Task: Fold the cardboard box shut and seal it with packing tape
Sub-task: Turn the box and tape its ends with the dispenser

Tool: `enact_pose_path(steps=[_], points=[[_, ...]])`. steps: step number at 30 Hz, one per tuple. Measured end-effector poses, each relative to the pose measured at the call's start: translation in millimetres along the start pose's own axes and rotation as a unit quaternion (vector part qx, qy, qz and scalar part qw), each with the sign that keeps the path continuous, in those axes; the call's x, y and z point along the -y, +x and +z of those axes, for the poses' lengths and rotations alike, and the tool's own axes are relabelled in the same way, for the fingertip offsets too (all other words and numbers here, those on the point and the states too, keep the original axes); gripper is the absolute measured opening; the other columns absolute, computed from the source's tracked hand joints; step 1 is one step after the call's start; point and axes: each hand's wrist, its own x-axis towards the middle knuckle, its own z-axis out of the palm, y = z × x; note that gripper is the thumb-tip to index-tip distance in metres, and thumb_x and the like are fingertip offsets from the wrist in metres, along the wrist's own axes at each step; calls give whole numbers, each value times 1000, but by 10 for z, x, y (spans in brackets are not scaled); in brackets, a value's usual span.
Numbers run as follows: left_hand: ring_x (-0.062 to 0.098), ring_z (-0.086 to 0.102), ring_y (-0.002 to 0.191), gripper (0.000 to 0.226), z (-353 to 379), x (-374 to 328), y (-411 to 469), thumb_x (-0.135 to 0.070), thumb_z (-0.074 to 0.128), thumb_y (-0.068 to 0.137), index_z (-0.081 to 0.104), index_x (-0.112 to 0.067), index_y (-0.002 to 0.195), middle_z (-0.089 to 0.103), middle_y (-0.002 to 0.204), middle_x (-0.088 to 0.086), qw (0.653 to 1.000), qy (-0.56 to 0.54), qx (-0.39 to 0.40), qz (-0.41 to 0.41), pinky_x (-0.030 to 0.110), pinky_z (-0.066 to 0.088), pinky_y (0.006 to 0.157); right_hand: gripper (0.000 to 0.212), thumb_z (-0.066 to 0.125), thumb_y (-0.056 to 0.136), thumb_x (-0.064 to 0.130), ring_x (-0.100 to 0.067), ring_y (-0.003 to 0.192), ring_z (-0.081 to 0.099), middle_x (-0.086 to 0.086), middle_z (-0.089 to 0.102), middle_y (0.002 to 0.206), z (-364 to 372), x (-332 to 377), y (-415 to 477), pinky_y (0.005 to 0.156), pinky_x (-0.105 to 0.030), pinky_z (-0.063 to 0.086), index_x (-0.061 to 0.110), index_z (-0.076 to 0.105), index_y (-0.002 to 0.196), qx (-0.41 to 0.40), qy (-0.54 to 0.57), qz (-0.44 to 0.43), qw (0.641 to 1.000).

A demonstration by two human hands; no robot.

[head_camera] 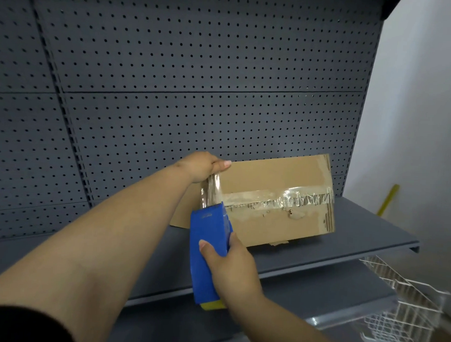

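A brown cardboard box lies closed on the grey shelf, its flaps folded flat. A wrinkled strip of clear tape runs along its middle seam from the right edge to the left corner. My left hand grips the box's upper left corner, thumb on top. My right hand holds a blue tape dispenser with a yellow base, just off the box's left end. A short stretch of clear tape spans from the dispenser's mouth up to the box corner.
A dark grey pegboard wall backs the shelf. A lower shelf sits below, with a white wire basket at the lower right. A yellow stick leans against the white wall on the right.
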Motion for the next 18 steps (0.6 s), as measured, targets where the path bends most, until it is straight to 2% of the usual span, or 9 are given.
enact_pose_path(steps=[3,9,14,18], points=[[23,44,129,53,0,10,13,-50,33,96,49,-17,134,48,141,5,1000,-1,0,3,30,32,103,43,54,88,47,-18,93,63,2,63,108,-1,-31,-1,82,-39,55,21,46,121,-5,-2,3,1000],[25,46,125,53,23,25,45,-49,33,96,45,-16,136,49,139,8,1000,1,-24,11,32,35,99,41,58,85,47,-22,92,64,-1,64,106,16,-20,141,82,-43,56,18,51,113,-11,15,25,1000],[24,54,99,51,117,112,124,-55,37,92,43,-14,121,57,120,12,995,-35,-89,-30,36,45,80,39,60,83,47,-21,90,65,0,66,103,81,1,252,81,-44,56,19,53,109,-10,51,33,998],[25,56,103,49,269,122,92,-59,43,88,49,-18,115,62,116,5,974,-55,-216,-48,40,46,87,41,60,83,47,-21,91,64,-1,65,104,81,30,305,81,-42,56,17,53,109,-16,44,26,999]])
